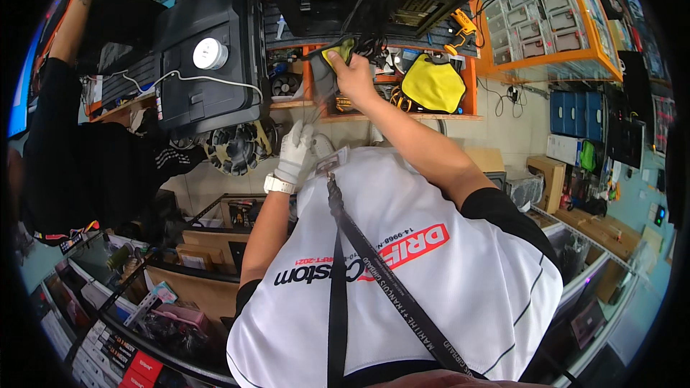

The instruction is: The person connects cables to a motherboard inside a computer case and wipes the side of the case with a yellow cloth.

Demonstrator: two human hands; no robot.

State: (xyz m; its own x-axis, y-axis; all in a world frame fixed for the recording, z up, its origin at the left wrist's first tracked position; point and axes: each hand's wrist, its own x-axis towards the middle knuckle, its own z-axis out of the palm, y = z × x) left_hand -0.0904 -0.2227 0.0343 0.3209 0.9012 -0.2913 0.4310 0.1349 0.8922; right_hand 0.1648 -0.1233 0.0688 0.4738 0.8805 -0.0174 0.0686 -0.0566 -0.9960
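My right hand (352,75) is bare and closed round a yellow-and-grey cloth (325,75), whose grey part hangs blurred over the open orange drawer (471,86). To its right, a second yellow cloth (435,85) with a dark edge lies spread over the drawer's contents. My left hand (293,152) wears a white glove, with a white watch (279,185) at the wrist. It is in front of the drawer, fingers stretched forward and slightly blurred, with nothing visible in them. Above the drawer, a black computer case (309,0) stands on the bench with dark cables hanging from it.
A large black toolbox (208,57) with a round white container (210,53) on its lid stands to the left. A person in black (93,165) is beyond it. An orange-framed cabinet of clear drawers (535,18) is at the right. Cardboard and shelves lie behind me.
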